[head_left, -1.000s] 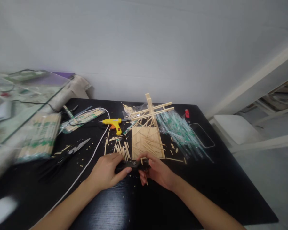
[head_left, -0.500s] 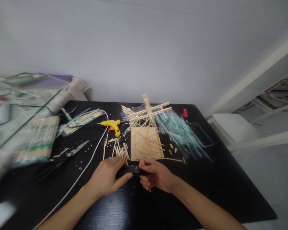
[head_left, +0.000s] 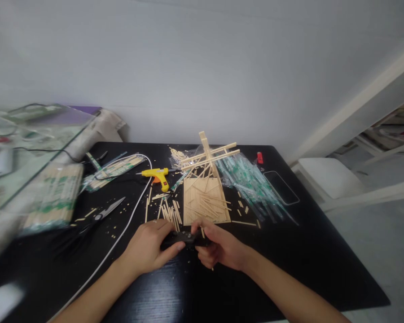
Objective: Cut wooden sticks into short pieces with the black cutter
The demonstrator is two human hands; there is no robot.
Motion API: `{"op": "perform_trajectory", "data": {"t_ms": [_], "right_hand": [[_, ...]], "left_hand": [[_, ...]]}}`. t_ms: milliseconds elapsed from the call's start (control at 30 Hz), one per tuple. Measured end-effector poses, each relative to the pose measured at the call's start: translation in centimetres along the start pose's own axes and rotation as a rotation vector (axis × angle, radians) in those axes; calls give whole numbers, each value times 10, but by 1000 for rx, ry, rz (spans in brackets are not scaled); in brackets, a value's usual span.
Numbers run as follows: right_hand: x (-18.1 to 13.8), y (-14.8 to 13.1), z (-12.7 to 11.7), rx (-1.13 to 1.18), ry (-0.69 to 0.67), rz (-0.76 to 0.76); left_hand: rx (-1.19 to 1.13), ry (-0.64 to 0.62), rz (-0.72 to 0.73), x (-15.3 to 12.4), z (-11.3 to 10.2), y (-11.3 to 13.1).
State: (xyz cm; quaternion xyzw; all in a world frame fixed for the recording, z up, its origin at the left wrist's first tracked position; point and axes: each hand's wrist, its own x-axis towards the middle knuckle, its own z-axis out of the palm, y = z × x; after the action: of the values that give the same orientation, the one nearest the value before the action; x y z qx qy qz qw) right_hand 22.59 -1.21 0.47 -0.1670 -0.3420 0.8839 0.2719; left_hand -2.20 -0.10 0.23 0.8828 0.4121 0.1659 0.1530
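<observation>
Both hands meet at the near middle of the black table (head_left: 289, 251). My left hand (head_left: 148, 249) is closed round a small black cutting tool (head_left: 183, 237). My right hand (head_left: 222, 249) is closed on a thin wooden stick (head_left: 203, 233) and also touches the tool's right end. Just beyond the hands lies a flat panel of glued sticks (head_left: 204, 201), with an upright stick frame (head_left: 207, 154) rising from its far end. Loose cut sticks (head_left: 170, 211) lie to the left of the panel.
A yellow glue gun (head_left: 157, 175) with a white cord (head_left: 128, 222) lies left of the frame. Scissors (head_left: 103, 215) and packs of wrapped sticks (head_left: 54, 195) sit at the left. Clear wrappers (head_left: 252, 184), a red lighter (head_left: 259, 158) and a phone (head_left: 283, 188) lie at the right.
The hands have barely shifted. My right hand's fingers have closed more tightly on the stick by the tool, and the view has drifted slightly.
</observation>
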Motion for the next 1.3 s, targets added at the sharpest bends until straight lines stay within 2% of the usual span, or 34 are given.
{"op": "perform_trajectory", "data": {"t_ms": [167, 367, 500, 633, 967, 1300], "right_hand": [[3, 3, -6, -7, 59, -55], [5, 8, -3, -381, 401, -331], [6, 12, 0, -575, 574, -376], [9, 16, -4, -596, 677, -347], [9, 9, -6, -572, 704, -307], [9, 7, -11, -422, 526, -210]], "left_hand": [[18, 16, -74, -1, -1, 1], [3, 74, -233, -1, 0, -1], [6, 65, -259, -1, 0, 0], [25, 63, -262, 0, 1, 3], [44, 78, -267, 1, 3, 1], [-13, 77, -222, 0, 0, 0]]}}
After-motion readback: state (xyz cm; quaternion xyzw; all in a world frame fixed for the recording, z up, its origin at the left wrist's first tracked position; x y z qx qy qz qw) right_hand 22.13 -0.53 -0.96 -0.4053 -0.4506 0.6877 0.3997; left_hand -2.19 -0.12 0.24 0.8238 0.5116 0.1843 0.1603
